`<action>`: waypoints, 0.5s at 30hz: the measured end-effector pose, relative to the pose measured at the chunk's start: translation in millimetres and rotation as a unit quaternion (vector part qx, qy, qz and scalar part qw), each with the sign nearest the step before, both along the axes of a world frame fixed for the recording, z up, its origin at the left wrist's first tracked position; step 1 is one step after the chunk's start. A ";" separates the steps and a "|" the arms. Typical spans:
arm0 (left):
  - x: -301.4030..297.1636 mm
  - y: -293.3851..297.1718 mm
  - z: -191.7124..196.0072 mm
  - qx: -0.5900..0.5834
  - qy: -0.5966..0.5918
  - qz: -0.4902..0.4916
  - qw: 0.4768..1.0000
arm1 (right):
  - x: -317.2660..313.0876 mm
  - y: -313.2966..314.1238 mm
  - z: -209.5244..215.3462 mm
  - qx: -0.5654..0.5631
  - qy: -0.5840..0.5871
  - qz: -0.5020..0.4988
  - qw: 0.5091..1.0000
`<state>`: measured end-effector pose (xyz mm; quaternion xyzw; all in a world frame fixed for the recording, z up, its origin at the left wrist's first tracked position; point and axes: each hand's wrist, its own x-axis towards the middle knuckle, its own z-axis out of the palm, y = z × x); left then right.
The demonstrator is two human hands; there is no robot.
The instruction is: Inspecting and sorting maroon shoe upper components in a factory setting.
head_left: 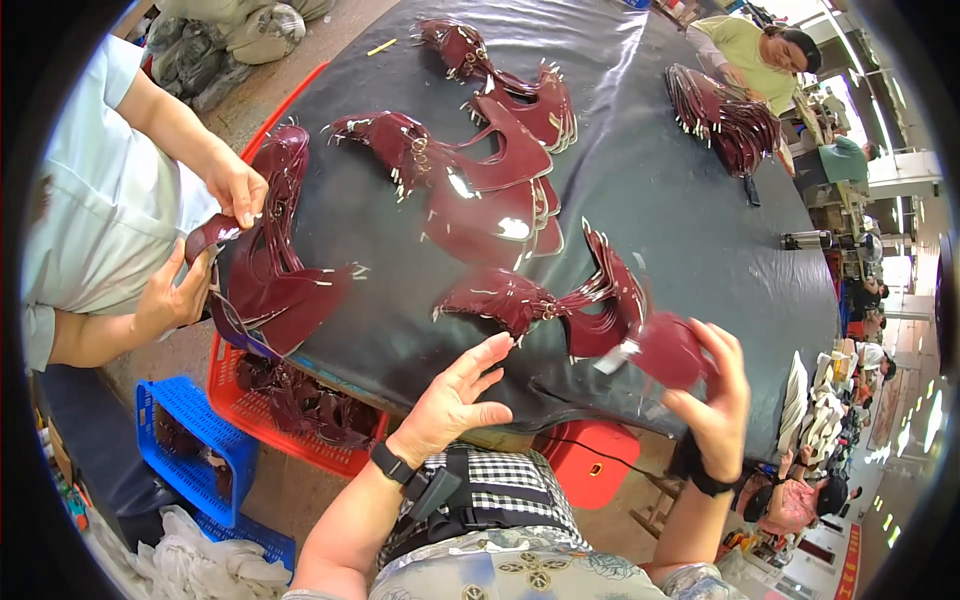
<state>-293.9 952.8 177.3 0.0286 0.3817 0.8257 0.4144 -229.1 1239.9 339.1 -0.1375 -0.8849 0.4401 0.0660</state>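
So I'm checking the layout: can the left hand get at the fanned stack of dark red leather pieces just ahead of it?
Probably yes: the left hand hovers open beside the fanned stack, with bare black table cover between them.

Bare forearms, black wristbands, checked apron over a patterned shirt.

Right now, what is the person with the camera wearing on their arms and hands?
Both forearms are bare, with no sleeves showing, and both hands are gloveless. The left hand has a black band with a dark screen, like a watch, on its wrist. The right hand has a black band around its wrist.
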 end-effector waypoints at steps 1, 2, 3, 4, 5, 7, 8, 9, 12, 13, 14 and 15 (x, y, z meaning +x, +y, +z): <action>0.5 4.1 9.0 0.017 0.026 0.004 0.999 | 7.3 -0.7 17.2 -0.076 0.013 -0.025 0.997; -0.7 8.7 16.9 0.035 0.035 -0.003 0.999 | 10.7 -4.9 25.2 -0.074 0.011 -0.033 0.997; -2.2 14.4 24.0 0.035 0.037 -0.018 0.999 | 14.8 -14.1 28.6 -0.059 0.010 -0.022 0.998; -3.9 19.7 30.3 0.067 0.059 -0.002 0.996 | 16.0 -23.7 29.4 -0.033 0.000 -0.011 0.999; -6.6 23.4 35.2 0.098 0.082 0.017 0.992 | 8.1 -29.8 21.3 0.058 -0.017 0.052 0.997; -14.8 23.0 40.2 0.100 0.077 0.031 0.991 | -3.8 -54.2 1.4 0.074 -0.001 0.098 0.992; -18.8 19.1 40.4 0.113 0.090 0.039 0.989 | -8.9 -66.4 -8.0 0.069 0.006 0.108 0.992; -20.9 13.2 40.3 0.127 0.107 0.049 0.985 | -12.3 -78.2 -16.3 0.062 0.005 0.115 0.991; -19.3 -1.8 34.8 0.118 0.070 0.080 0.987 | -18.8 -103.6 -33.1 0.014 0.006 0.123 0.992; -18.8 -6.8 31.5 0.128 0.065 0.099 0.985 | -20.7 -109.7 -36.9 -0.006 -0.001 0.122 0.992; -17.7 -10.2 28.0 0.132 0.068 0.118 0.982 | -22.9 -114.6 -40.4 -0.015 -0.004 0.124 0.992; -16.1 -14.1 25.5 0.123 0.061 0.119 0.983 | -25.7 -119.4 -43.8 -0.018 0.000 0.120 0.993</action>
